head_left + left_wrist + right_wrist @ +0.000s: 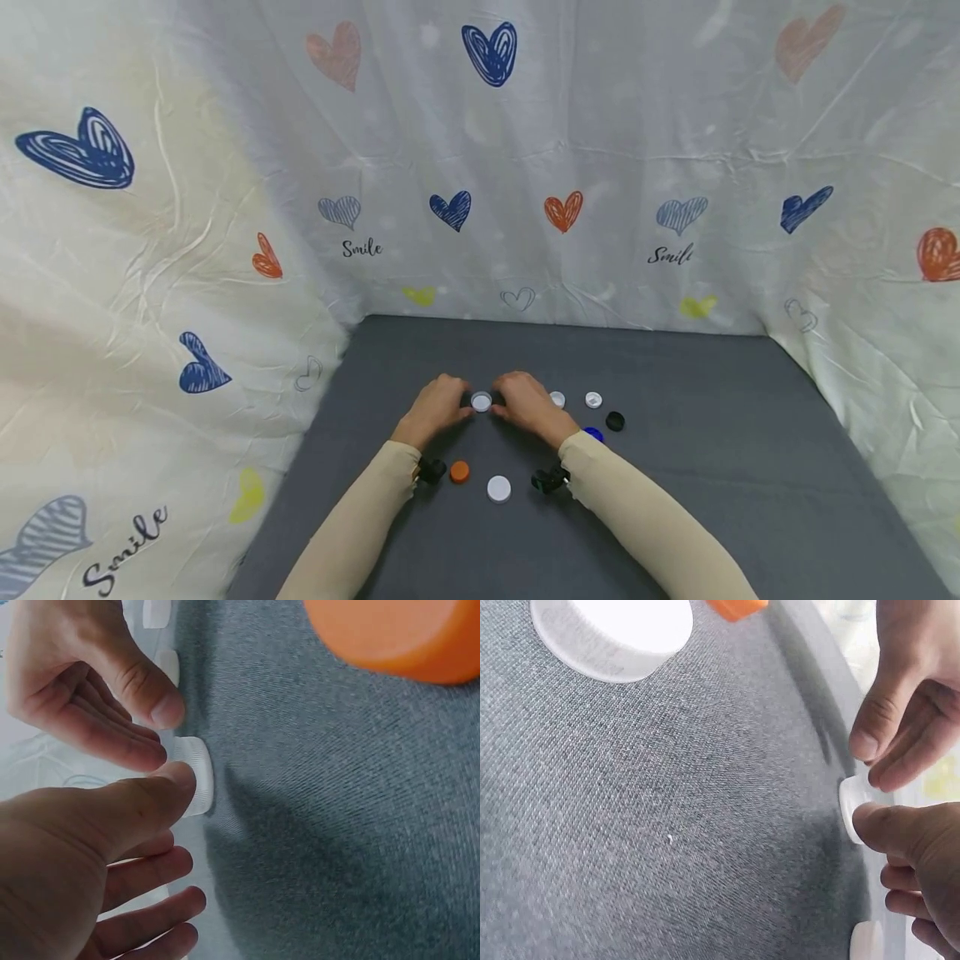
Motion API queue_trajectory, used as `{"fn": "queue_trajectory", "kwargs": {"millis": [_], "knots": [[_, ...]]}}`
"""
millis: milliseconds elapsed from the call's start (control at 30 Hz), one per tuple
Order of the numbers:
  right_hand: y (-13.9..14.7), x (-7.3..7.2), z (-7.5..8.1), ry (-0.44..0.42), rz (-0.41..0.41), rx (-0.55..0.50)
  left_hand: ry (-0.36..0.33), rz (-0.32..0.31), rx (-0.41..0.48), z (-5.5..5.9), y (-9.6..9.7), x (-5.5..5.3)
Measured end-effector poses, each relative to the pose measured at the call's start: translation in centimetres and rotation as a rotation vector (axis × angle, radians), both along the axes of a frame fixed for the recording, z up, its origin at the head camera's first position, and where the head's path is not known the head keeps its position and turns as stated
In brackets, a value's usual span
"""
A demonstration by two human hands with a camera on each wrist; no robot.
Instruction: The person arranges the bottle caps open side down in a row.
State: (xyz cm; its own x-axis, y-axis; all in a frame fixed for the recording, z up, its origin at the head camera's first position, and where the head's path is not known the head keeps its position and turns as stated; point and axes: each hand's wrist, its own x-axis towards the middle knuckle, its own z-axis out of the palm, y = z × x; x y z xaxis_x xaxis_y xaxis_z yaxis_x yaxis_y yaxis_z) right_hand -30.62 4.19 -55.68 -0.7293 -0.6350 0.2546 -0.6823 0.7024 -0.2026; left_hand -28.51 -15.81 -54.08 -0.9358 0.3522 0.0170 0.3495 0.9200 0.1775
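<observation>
A white bottle cap with a ribbed side [199, 776] sits on the grey cloth between the two hands. My left hand [438, 408] is at its left side, with the thumb tip overlapping the cap in the left wrist view. On the opposite side is my right hand [528, 404], whose thumb tip covers part of the cap [849, 806] in the right wrist view. Fingers of both hands are loosely bent around the cap without a visible grip. Whether the fingertips actually touch it, I cannot tell.
Nearer the body lie an orange cap [460, 472] and a larger white cap [498, 489]. Right of my right hand are two white caps [593, 400], a black cap [615, 421] and a blue cap [592, 434] partly hidden by the sleeve. A heart-printed curtain [615, 283] borders the table.
</observation>
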Motion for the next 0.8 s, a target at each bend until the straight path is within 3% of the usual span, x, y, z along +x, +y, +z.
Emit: {"fn": "queue_trajectory", "kwargs": {"millis": [200, 800], "knots": [[-0.4, -0.3, -0.2, -0.006, -0.009, 0.037, -0.017, 0.025, 0.005, -0.1, 0.3, -0.3], [-0.7, 0.0, -1.3, 0.007, -0.008, 0.014, 0.006, 0.029, 0.005, -1.2, 0.5, -0.9]]}}
